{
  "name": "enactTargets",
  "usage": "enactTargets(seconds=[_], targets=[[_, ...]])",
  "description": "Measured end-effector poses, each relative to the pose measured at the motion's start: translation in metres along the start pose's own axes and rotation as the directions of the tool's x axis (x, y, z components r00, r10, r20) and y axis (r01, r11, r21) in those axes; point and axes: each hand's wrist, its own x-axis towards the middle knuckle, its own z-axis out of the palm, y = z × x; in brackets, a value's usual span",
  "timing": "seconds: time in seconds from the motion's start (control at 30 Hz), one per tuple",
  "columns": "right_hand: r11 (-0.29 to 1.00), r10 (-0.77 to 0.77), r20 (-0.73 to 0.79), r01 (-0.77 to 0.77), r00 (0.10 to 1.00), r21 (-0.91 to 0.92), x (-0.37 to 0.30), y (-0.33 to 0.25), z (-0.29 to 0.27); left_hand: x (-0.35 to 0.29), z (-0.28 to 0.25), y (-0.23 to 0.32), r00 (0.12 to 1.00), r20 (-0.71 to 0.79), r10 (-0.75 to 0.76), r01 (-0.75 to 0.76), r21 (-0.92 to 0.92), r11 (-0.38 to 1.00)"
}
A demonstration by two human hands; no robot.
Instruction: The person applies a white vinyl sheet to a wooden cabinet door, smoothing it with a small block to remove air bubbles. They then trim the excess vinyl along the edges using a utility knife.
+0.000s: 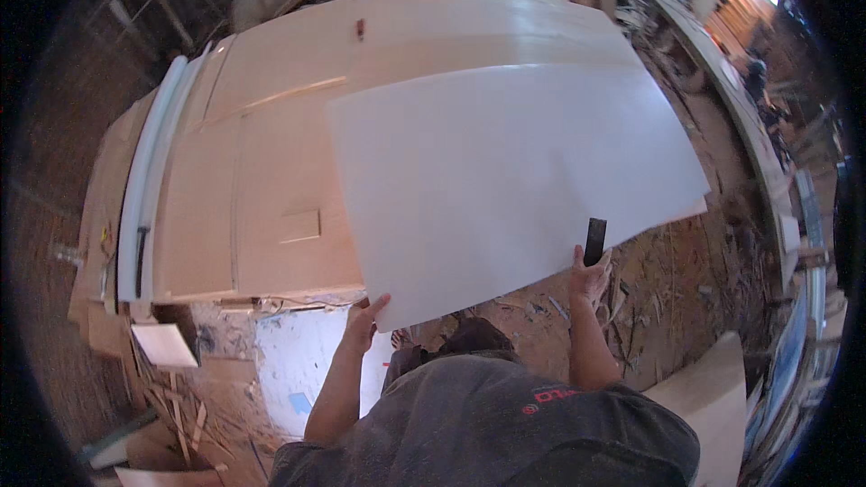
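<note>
A large white sheet (505, 153) lies over the right part of a wide wooden work surface, its near edge hanging toward me. At its near left corner, my left hand (363, 323) is closed on the edge, with fingers along the corner. My right hand (591, 278) is wrapped round a dark rectangular block (595, 241) beside the sheet's near right edge. The block points up and away from me, and its lower end is hidden in the hand.
Tan boards (280, 171) cover the left part of the work surface, with a small flat wood piece (300, 225) on them. White rolls (149, 180) and a hammer-like tool (142, 261) lie at the far left. A small red object (360, 29) sits at the back. Scraps litter the floor (667, 307).
</note>
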Motion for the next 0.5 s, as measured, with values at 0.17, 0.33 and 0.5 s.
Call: enactTargets(seconds=[0.17,0.33,0.5], targets=[[0.941,0.084,0.264,-0.164,0.961,0.296,0.003,0.005,-0.019,0.009,-0.007,0.012,0.997,-0.076,0.005,0.003,0.113,0.994],[0.941,0.018,0.181,-0.078,0.983,0.33,0.022,0.023,0.009,-0.005,0.004,-0.004,0.994,-0.107,0.015,0.001,0.141,0.99],[0.83,-0.078,0.069,0.026,0.995,0.557,0.035,0.049,0.03,-0.047,0.018,-0.077,0.992,-0.127,-0.012,0.019,0.048,0.999]])
